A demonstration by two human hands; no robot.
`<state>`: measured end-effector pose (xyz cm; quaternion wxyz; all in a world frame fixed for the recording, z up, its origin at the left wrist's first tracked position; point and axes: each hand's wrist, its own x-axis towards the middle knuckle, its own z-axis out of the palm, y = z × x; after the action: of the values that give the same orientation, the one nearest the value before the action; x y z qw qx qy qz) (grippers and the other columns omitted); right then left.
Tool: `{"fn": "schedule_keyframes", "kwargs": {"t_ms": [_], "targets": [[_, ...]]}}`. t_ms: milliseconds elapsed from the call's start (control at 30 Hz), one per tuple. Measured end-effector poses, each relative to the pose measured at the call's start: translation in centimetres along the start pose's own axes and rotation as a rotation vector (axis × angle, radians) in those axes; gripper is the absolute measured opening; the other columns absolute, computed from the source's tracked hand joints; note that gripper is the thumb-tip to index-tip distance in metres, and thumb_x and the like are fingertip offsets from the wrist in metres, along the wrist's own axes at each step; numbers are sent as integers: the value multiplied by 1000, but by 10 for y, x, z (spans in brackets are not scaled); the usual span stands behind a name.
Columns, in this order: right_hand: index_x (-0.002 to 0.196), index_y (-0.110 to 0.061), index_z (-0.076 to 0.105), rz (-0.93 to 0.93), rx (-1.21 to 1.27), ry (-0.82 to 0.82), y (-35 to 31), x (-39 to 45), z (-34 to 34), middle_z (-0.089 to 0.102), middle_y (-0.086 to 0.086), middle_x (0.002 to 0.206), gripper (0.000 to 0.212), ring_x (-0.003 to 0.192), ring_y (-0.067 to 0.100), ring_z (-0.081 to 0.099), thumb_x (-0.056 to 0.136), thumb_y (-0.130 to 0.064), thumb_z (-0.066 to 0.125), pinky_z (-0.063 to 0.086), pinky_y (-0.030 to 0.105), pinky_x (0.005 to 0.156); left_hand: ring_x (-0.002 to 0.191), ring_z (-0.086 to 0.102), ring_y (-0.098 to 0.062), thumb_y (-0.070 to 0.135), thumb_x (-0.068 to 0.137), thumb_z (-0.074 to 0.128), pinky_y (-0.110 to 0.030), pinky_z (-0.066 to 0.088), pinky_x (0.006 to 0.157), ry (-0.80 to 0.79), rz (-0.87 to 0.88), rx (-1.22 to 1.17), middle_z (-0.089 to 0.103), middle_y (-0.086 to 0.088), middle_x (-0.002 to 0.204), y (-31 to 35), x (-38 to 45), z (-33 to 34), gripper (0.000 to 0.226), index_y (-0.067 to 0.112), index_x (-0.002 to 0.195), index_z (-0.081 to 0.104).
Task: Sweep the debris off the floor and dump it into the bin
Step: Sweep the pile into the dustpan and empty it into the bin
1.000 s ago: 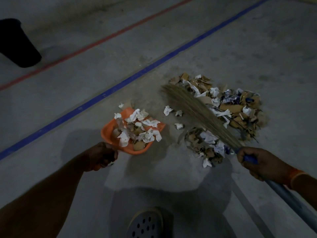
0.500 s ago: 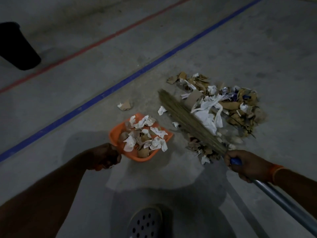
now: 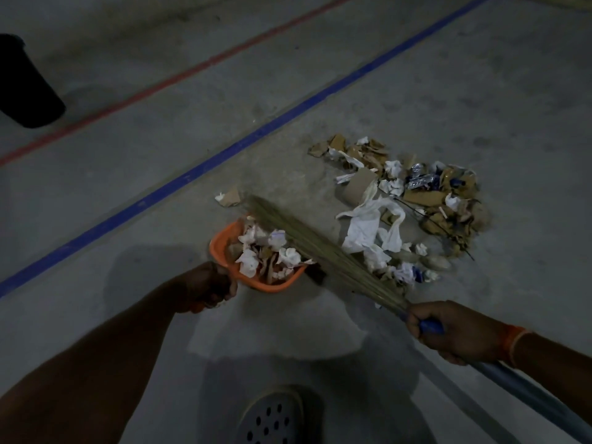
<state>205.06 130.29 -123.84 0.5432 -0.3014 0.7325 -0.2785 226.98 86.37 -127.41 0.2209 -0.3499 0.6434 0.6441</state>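
Both forearms are bare, no sleeves in view; an orange band [image 3: 515,346] circles the right wrist at about four o'clock; a pale perforated clog-style shoe [image 3: 272,418] covers the foot at six o'clock.

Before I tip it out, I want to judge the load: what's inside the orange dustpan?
The orange dustpan holds crumpled white paper scraps and brown cardboard bits. The broom bristles cover its right edge; its bottom is hidden.

Dim hall or garage: bare concrete floor [image 3: 416,75] with painted blue line [image 3: 179,184].
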Motion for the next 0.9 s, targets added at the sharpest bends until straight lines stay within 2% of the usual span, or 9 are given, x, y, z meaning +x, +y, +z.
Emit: {"fn": "schedule_keyframes", "kwargs": {"t_ms": [100,233,333,467,633,733,833,900], "targets": [[88,-9,57,-20,27,2,-8,-6,-3,52,6,68,10,46,20,46,90,-2,51,42,32,49,39,38,-14,4,84,55,-16,29,41,-1,28,-22,55,-14,59,1,1,-3,20,0,67,66],[85,-9,58,-59,77,30,-19,-14,-11,51,8,67,15,46,22,45,93,1,51,41,32,48,35,37,-12,-7,93,43,-14,30,36,65,58,-20,53,-10,52,3,-3,-3,28,-5,71,61],[82,-10,58,-90,108,60,-27,-13,-14,50,9,65,20,45,22,44,94,4,50,40,31,47,36,37,-12,8,81,54,-14,28,36,52,104,-36,52,-8,49,7,-4,-3,18,-2,67,62],[79,-13,58,-117,157,102,-32,-5,-15,47,8,59,26,42,21,43,94,7,50,38,30,45,37,38,-14,14,71,54,-14,30,39,61,130,-63,52,-14,54,7,-4,-7,21,-5,68,63],[81,-7,57,-163,191,176,-43,3,-22,50,4,55,24,39,21,43,93,12,49,39,30,43,36,39,-14,13,74,55,-15,32,36,94,131,-75,53,-16,58,6,-7,-12,21,-5,70,64],[81,-4,57,-193,196,238,-53,13,-28,52,3,56,23,39,23,44,92,14,49,40,31,42,34,39,-13,3,85,54,-14,31,34,127,121,-81,52,-15,56,7,-10,-16,16,-6,74,62],[83,-5,58,-223,165,291,-64,30,-34,52,17,63,22,41,25,44,92,14,50,42,32,41,35,41,-12,5,86,54,-14,30,33,144,105,-56,54,-9,51,12,-15,-26,18,-4,73,64],[84,-8,60,-230,121,332,-74,43,-35,50,27,67,22,42,25,47,92,11,52,45,32,43,33,42,-11,-3,93,46,-15,31,32,179,96,-44,54,-8,48,17,-20,-34,24,-6,75,63]]}}
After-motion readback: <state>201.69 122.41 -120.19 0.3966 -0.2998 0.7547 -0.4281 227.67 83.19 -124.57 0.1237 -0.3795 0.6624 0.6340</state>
